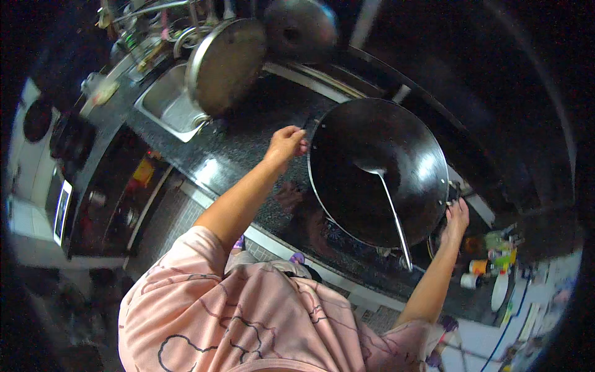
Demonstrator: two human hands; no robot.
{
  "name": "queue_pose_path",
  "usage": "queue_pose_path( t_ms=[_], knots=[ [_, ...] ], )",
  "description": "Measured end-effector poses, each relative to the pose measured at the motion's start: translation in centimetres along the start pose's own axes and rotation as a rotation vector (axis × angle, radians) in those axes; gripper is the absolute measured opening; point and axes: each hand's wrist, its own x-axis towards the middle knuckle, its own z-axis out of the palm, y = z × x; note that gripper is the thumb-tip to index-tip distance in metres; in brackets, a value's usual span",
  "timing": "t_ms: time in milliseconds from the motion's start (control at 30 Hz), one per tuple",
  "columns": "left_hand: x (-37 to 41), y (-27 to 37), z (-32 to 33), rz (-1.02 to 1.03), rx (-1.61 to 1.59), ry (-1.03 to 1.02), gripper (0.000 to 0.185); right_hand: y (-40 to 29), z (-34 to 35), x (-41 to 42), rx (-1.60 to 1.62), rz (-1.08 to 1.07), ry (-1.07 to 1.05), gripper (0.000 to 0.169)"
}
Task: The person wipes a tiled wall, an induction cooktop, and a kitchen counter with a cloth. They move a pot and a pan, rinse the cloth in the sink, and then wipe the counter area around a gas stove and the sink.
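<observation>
A large dark wok (353,209) sits on the cooktop in front of me, to the right of my body. My left hand (287,143) has its fingers closed at the black handle on the wok's left side. On the opposite side, my right hand (458,216) grips the other handle, with the fingertips partly hidden. A long-handled metal ladle (394,216) rests inside the wok, its head at the bottom and its handle leaning out over the near rim. Most of the burner beneath is hidden.
A steel sink (174,111) is set into the black stone counter (232,135) at the left. A large round lid (232,65) stands upright beside it, and utensils hang behind. Jars and bottles (497,253) stand right of my right hand. Open shelving (135,186) lies at lower left.
</observation>
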Motion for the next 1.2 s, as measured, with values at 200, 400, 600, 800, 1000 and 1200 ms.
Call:
queue_pose_path(
  t_ms=[200,400,600,800,1000,1200],
  knots=[
    [1.2,-0.4,0.0,-0.04,-0.115,0.018,0.011,-0.2,0.6,1.0,0.222,-0.017,-0.144,0.051],
    [-0.4,-0.7,-1.4,0.051,-0.034,0.064,0.013,-2.5,1.3,-0.8,0.238,-0.076,-0.141,0.05],
    [-7.1,2.3,-7.5,0.041,-0.152,0.063,0.016,-7.2,4.8,-6.0,0.22,-0.145,-0.28,0.039],
    [-13.8,4.2,-16.7,0.04,-0.161,0.232,0.019,-7.5,14.0,-8.7,0.293,-0.067,-0.528,0.035],
    [-22.6,4.9,-26.5,0.165,-0.127,0.505,0.021,-7.1,23.2,-14.5,0.266,0.06,-0.872,0.034],
    [-30.9,8.8,-34.8,0.191,-0.062,0.715,0.02,-5.3,31.2,-23.8,0.319,0.164,-1.043,0.035]
  ],
)
